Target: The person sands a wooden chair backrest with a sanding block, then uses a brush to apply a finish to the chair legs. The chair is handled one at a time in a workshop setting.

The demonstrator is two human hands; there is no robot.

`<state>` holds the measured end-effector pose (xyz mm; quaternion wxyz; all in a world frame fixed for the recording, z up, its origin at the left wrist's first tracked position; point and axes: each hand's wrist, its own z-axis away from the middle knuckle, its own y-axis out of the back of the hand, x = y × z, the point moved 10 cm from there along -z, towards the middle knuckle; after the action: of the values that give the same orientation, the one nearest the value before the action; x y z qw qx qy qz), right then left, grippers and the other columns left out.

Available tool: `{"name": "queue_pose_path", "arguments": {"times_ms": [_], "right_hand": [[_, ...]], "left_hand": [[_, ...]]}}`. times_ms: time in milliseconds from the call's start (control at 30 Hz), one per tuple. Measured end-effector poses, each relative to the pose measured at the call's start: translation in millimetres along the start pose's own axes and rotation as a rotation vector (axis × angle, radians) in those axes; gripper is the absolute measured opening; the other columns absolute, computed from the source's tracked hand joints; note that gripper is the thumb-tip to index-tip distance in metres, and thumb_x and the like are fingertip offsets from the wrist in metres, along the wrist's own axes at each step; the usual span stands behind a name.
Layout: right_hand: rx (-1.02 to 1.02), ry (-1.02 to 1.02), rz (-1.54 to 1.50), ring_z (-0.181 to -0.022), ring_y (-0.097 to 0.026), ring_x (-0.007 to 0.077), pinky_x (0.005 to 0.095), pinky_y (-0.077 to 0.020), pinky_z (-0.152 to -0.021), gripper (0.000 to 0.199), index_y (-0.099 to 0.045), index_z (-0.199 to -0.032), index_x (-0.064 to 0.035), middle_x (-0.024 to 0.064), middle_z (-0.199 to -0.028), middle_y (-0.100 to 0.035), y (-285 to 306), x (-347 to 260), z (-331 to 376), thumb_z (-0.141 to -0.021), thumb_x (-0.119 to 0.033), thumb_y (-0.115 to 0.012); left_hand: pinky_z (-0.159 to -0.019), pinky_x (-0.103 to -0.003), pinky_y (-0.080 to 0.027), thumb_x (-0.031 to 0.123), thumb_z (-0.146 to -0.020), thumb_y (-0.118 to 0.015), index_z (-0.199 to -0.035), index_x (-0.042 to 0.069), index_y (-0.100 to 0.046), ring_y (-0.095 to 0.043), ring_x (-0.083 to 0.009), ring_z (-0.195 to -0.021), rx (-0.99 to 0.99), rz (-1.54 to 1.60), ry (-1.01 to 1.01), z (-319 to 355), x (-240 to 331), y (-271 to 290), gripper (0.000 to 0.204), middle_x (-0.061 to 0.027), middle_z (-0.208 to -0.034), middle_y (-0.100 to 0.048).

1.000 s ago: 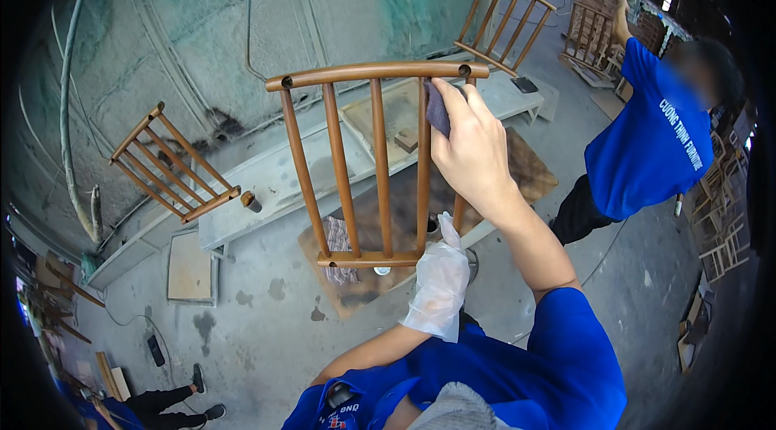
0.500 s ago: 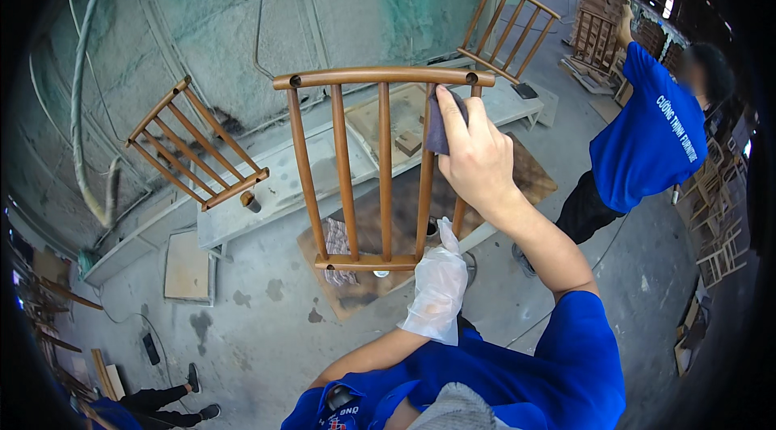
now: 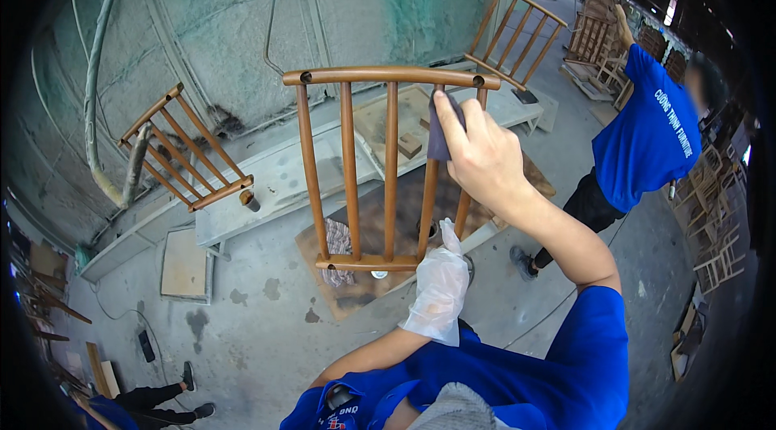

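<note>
From my remote station I saw that the pale, bent hose at the upper left had swung rightward; its end now overlapped the small brown slatted wooden frame near the long grey surface. At centre, the large brown wooden frame with five round spindles sat slightly further right in my view than a second earlier. Below centre, the left hand, in a translucent plastic glove, kept its place at that frame's lower right corner; it looked closed on it, though some fingers were hidden. Higher up, a thin dark purple-grey pad lay against the fourth spindle from the left, pinched by the bare right hand. Pad and fingers had slid slightly downward, so contact had shifted along that spindle. At the right, the blue-shirted co-worker now showed a grey shoe clear of the forearm.
</note>
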<state>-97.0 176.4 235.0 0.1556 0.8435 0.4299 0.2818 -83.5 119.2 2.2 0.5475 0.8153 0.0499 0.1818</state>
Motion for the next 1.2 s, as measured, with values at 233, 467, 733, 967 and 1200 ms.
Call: {"name": "queue_pose_path", "arguments": {"times_ms": [233, 467, 733, 967, 1200], "right_hand": [[-0.12, 0.23, 0.12, -0.071, -0.065, 0.0161, 0.0273, -0.0563, -0.052, 0.057, -0.068, -0.136, 0.0058, 0.0078, -0.093, -0.056, -11, -1, -6, -0.081, -0.012, -0.07], [-0.148, 0.299, 0.119, -0.073, -0.064, 0.0168, 0.0293, -0.0548, -0.051, 0.06, -0.067, -0.137, 0.0083, 0.0079, -0.091, -0.055, -9, -6, -2, -0.081, -0.013, -0.069], [-0.125, 0.329, 0.078, -0.074, -0.062, 0.0181, 0.0271, -0.054, -0.051, 0.068, -0.064, -0.142, 0.0098, 0.0081, -0.092, -0.054, -7, 0, 15, -0.078, -0.012, -0.068], [-0.066, 0.145, 0.025, -0.072, -0.063, 0.019, 0.0303, -0.0571, -0.055, 0.067, -0.063, -0.143, 0.0089, 0.0099, -0.092, -0.054, -8, 16, 19, -0.078, -0.008, -0.068], [-0.084, -0.064, -0.153, -0.078, -0.071, 0.025, 0.036, -0.0608, -0.058, 0.063, -0.062, -0.142, 0.0089, 0.0146, -0.101, -0.058, -13, 32, 16, -0.081, -0.006, -0.074]], "left_hand": [[-0.056, -0.038, -0.056, 0.007, -0.097, -0.06, -0.16, -0.015, -0.039, -0.069, -0.0245, -0.061, -0.005, -0.03, 0.014, -8, 3, -7, 0.07, -0.0106, -0.074, -0.067], [-0.056, -0.038, -0.057, 0.007, -0.099, -0.059, -0.162, -0.015, -0.033, -0.068, -0.023, -0.061, -0.039, -0.014, -0.002, -8, 9, -21, 0.072, -0.0107, -0.075, -0.068], [-0.056, -0.038, -0.056, 0.007, -0.099, -0.06, -0.162, -0.016, -0.034, -0.068, -0.0232, -0.061, -0.015, -0.03, -0.032, -6, 11, -18, 0.071, -0.0116, -0.075, -0.068], [-0.057, -0.04, -0.057, 0.008, -0.098, -0.059, -0.161, -0.016, -0.034, -0.069, -0.0259, -0.061, -0.049, 0.009, -0.013, -11, 10, -15, 0.072, -0.0131, -0.075, -0.068], [-0.057, -0.038, -0.057, 0.007, -0.097, -0.06, -0.161, -0.018, -0.033, -0.068, -0.024, -0.061, -0.045, -0.056, -0.008, -12, 15, -11, 0.074, -0.0104, -0.074, -0.067]]}}
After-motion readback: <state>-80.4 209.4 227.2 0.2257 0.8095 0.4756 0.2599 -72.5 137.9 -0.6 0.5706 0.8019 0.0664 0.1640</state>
